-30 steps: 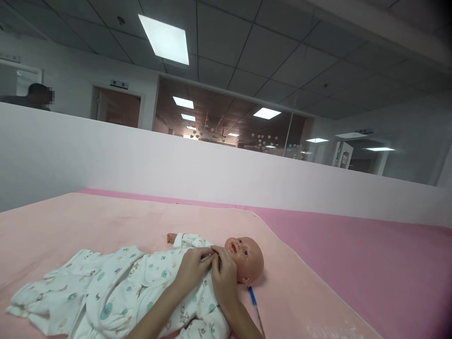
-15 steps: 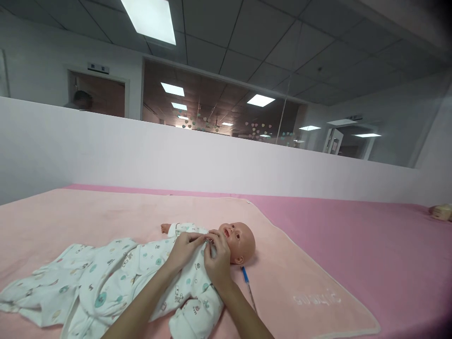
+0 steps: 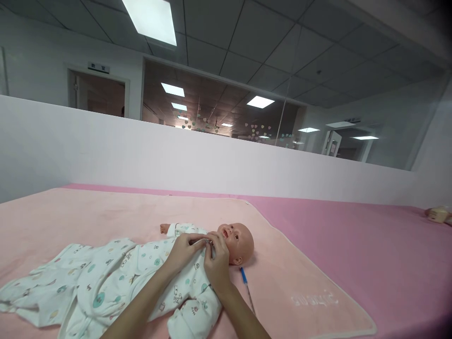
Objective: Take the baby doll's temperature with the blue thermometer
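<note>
The left hand [image 3: 183, 252] and right hand [image 3: 217, 266] are closed together, fingertips pinching the collar of the printed romper [image 3: 116, 278] just under the chin of the doll [image 3: 240, 242]. Closing that collar looks like the step in hand. The doll lies face-up on a peach blanket [image 3: 300, 282], a pen [image 3: 246, 287] just beside its head, on the pink bench [image 3: 370, 254].

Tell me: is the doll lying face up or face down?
Face up: the doll shows its eyes and mouth, lying flat on the blanket.
</note>
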{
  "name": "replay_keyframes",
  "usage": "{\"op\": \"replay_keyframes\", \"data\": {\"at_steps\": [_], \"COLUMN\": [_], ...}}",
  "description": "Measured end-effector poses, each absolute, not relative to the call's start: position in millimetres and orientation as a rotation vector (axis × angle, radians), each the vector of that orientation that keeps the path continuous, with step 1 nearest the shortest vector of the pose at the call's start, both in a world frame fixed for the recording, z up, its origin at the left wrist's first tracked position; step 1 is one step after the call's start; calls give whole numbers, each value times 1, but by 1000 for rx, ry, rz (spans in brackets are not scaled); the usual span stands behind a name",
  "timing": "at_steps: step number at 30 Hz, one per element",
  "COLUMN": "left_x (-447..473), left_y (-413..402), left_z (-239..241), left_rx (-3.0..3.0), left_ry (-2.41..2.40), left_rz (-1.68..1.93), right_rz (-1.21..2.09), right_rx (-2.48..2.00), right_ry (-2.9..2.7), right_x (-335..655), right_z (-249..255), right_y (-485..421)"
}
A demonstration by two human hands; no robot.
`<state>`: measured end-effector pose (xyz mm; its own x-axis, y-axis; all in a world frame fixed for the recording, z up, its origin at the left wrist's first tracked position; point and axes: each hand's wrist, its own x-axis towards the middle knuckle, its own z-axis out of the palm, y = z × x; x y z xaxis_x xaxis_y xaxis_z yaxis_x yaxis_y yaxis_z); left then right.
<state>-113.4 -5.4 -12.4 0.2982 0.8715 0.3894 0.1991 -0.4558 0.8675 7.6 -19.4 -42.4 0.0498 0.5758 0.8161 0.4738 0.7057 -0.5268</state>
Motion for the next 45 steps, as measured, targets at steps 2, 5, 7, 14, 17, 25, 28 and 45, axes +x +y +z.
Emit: {"op": "replay_keyframes", "data": {"at_steps": [2,5,7,14,17,25,28,45], "left_x": [-114,-113,-112,-111,-110,-110,-110,-158], "left_y": [-6,-6,-7,-12,-12,-13,-15,-16], "left_z": [-13,-12,-12,-12,-13,-15,-14,7], "left_rx": [1846,1844,1845,1887,1901,1918,1911,1918], "left_ry": [965,947,931,1041,1068,1132,1122,947], "left_rz": [1189,1211,1220,1254,1263,1311,1313,835], "right_rz": [102,123,138,210,220,242,228,30], "right_rx": [-868,-859,-864,-949,-988,-931,-901,-905], "right_ry": [-1580,-1566,-1574,-1539,-1495,-1524,-1539,-1506], "right_x": [8,8,8,9,10,10,10,13], "right_z": [-42,-41,-41,-40,-40,-40,-40,-44], "right_y": [-19,-19,-20,-18,-17,-19,-20,-20]}}
